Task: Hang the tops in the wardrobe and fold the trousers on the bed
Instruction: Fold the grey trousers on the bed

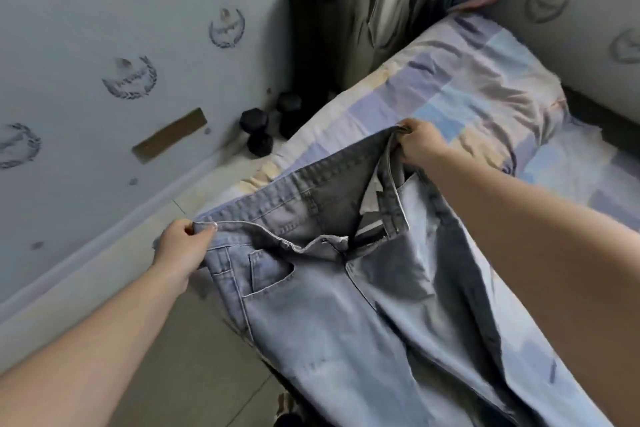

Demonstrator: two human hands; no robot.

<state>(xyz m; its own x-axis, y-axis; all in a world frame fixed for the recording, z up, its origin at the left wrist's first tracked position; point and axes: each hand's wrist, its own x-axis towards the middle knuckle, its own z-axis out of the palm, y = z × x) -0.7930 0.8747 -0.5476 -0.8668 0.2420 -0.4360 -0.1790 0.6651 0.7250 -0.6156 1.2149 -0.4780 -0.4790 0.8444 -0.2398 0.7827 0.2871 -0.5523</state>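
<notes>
Two hands pinch the waistband of the jeans [346,305], left hand [183,246] and right hand [417,142] at opposite ends. Stretched taut, the jeans spread over the bed [485,87], likely for flattening before folding.

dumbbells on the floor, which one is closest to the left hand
The front dumbbell, beside the bed's corner. The other dumbbell sits behind it, nearer the wall corner and farther from the left hand.
</notes>
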